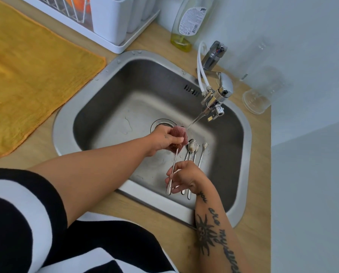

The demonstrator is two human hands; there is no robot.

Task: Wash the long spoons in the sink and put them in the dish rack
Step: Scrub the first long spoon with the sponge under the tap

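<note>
My left hand (162, 141) grips a pink mesh scrubber (179, 133) over the steel sink (97, 107), wrapped around the bowl end of a long spoon (173, 166). My right hand (184, 177) pinches that spoon's handle near its lower end. Several more long spoons (193, 148) lie on the sink floor just right of the held one, their bowls pointing toward the drain (160, 124). Water runs from the faucet (217, 95) and lands beside the scrubber. The white dish rack (109, 22) stands on the counter at the upper left.
A yellow cloth (26, 71) covers the counter left of the sink. A dish soap bottle (186, 22) stands behind the sink next to the rack. Clear glasses (259, 95) sit at the right near the wall.
</note>
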